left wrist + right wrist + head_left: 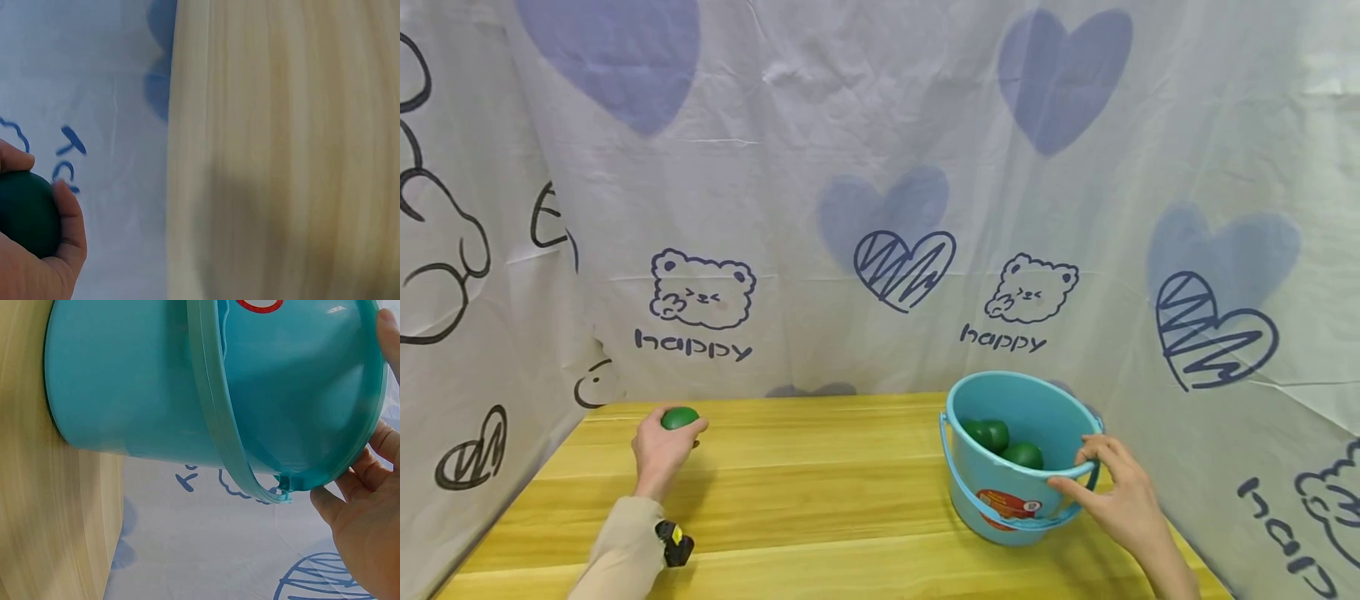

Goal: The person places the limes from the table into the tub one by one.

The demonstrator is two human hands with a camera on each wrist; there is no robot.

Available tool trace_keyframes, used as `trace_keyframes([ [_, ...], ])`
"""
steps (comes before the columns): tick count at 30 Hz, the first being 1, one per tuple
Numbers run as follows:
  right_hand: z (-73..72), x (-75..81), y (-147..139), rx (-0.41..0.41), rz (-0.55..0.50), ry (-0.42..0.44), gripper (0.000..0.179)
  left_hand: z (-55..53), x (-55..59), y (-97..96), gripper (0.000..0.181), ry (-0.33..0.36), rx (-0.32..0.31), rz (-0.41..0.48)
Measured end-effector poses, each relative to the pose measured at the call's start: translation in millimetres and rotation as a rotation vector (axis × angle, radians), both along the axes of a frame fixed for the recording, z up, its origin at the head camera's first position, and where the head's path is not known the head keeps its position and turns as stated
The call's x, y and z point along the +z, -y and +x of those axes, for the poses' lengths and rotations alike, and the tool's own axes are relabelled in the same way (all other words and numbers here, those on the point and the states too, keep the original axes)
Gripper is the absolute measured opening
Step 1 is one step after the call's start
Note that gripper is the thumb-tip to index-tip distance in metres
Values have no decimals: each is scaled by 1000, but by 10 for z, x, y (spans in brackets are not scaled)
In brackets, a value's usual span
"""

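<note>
My left hand [662,446] grips a smooth, dark green round object [680,417] over the far left part of the table. In the left wrist view, fingers and thumb curl round this green object [28,214]. On the right stands a light blue bucket [1000,492] with several similar green objects [1024,455] inside. My right hand [1123,500] holds the near right part of the bucket's rim, thumb outside and fingers over the edge. The right wrist view shows the bucket [144,381] and the right hand [369,506] at its rim.
The bucket's blue handle [970,492] hangs down across its front, over a red label [1003,504]. A wood-grain table [820,492] spans between the hands. White sheets [805,208] with hearts and bears close off the back and both sides.
</note>
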State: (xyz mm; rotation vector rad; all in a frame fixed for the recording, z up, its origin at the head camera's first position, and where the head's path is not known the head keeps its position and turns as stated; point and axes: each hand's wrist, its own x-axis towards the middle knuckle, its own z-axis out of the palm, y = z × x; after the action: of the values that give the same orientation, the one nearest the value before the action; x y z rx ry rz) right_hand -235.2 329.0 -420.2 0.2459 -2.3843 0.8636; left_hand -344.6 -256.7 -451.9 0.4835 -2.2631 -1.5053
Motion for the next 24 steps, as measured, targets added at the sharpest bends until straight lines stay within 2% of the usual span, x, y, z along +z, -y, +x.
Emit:
trace_keyframes([
  [4, -7, 6, 0, 7, 2, 0, 38, -1, 67, -98, 55, -11, -39, -33],
  [11, -5, 5, 3, 6, 8, 6, 38, -20, 148, -244, 58, -34, -95, -25],
  [18, 6, 18, 5, 5, 7, -5, 38, -40, 165, -426, 58, -86, -106, -4],
  [24, 9, 23, 10, 2, 12, -27, 38, -22, 193, -614, 62, -95, -126, 30],
])
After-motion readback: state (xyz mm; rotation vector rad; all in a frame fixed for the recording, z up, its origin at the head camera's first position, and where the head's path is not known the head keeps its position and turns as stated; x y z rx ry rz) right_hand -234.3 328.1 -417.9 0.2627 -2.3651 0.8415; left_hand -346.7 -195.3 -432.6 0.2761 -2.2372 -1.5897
